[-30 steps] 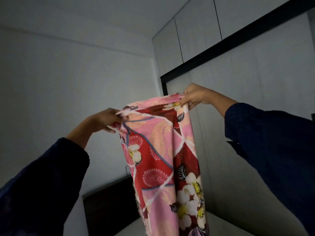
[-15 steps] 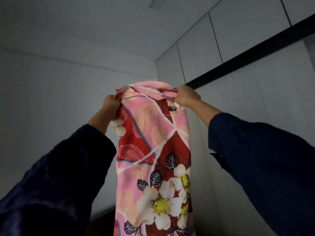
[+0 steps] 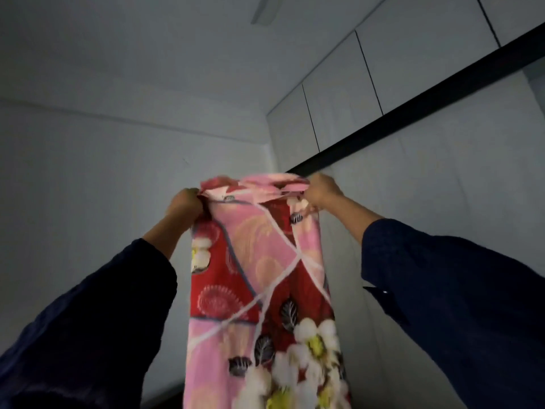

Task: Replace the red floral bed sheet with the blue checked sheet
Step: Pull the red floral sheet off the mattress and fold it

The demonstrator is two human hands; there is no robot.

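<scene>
Clutching red floral sheet, left hand and right hand closed tight.

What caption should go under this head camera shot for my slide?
Both hands, left hand and right hand, grip the top edge of the red floral bed sheet, holding it high so it hangs down.

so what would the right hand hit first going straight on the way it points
Right hand meets only the red floral sheet it grips, then probably the back wall; depth unclear.

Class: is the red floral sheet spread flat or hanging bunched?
Hanging bunched: the sheet drops narrow; left hand and right hand grip its bunched top.
</scene>
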